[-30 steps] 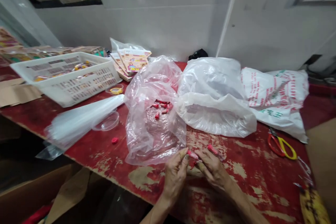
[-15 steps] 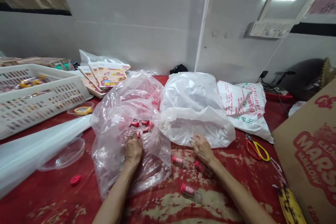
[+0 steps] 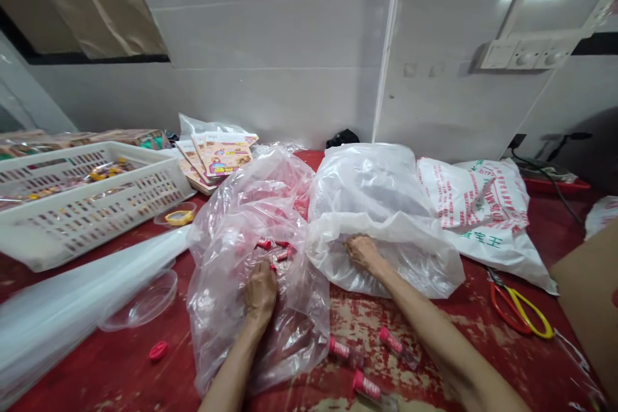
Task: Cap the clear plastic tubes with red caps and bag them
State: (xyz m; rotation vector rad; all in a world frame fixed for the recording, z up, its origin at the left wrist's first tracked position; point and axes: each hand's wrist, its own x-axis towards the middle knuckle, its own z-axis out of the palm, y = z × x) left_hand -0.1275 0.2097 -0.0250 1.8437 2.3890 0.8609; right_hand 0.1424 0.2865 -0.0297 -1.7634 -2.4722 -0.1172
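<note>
At the far left a white basket (image 3: 145,209) stands on the red table (image 3: 116,376), with plastic sleeves (image 3: 96,293) in front. A red cap (image 3: 158,351) lies just beside the pinkish bag (image 3: 215,315). Inside that bag, the left hand (image 3: 259,296) reaches with curled fingers to small red tubes (image 3: 264,244); whether it grips one, I cannot tell. The right hand (image 3: 363,252) is at the mouth of the white bag (image 3: 369,183), fingers bent, their grip unclear. Three clear tubes with red tops (image 3: 367,387) lie nearer. Scissors (image 3: 519,309) rest farther right.
</note>
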